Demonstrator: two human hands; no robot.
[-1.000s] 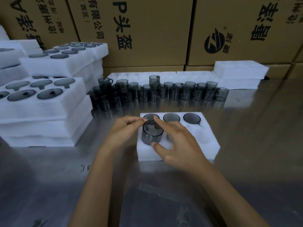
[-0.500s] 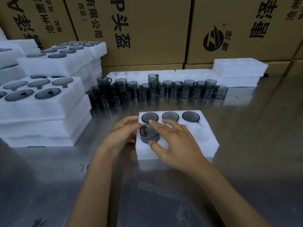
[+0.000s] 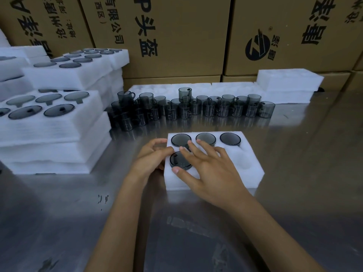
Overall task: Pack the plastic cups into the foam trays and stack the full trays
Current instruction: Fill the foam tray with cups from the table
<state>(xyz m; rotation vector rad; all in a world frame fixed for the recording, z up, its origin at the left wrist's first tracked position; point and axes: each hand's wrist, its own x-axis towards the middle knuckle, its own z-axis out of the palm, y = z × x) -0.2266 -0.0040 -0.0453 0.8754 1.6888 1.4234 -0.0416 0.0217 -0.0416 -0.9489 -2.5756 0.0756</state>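
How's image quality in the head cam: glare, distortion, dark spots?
Head view: dim overall; the steel table shows soft glare and mirrors the cups; wide-angle lens bends the boxes outward; near corners fall dark; hands and tray stay sharp.

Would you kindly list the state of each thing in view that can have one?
Foam tray: on the table, four of six pockets filled, two near-right pockets empty.
Fourth cup: nearly seated in the near-left pocket.
Right hand: fingers spread over that cup, pressing it.
Left hand: fingertips at the cup's left rim.
Loose cups: upright on the table, unpacked.
Full trays: stacked at left.
Spare trays: empty.
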